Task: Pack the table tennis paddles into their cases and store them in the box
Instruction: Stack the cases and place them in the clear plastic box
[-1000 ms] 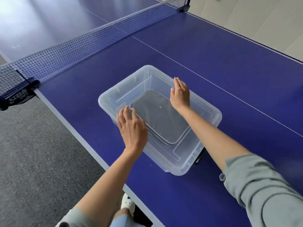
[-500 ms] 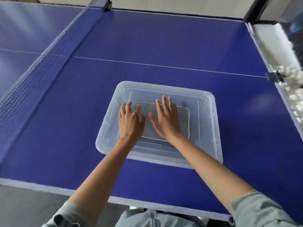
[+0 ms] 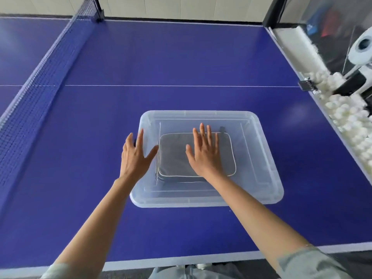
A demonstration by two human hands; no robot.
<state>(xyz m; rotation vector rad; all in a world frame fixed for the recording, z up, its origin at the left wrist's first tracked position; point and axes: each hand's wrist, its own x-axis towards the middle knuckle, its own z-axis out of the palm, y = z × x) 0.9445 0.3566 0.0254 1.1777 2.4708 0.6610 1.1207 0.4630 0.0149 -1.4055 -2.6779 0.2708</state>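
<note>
We find the grey case (image 3: 196,156) centre frame inside the clear box (image 3: 267,158), right hand (image 3: 204,154) flat and released on it, left hand (image 3: 135,156) released at the box's left wall; we should press evenly.

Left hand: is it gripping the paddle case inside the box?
No. The left hand lies open with fingers spread at the clear box's left rim, while the grey paddle case lies flat inside under the right hand.

A blue table (image 3: 181,57) with a net (image 3: 36,81) at left; pale wall (image 3: 181,6) behind; white balls (image 3: 350,117) heaped at right.
</note>
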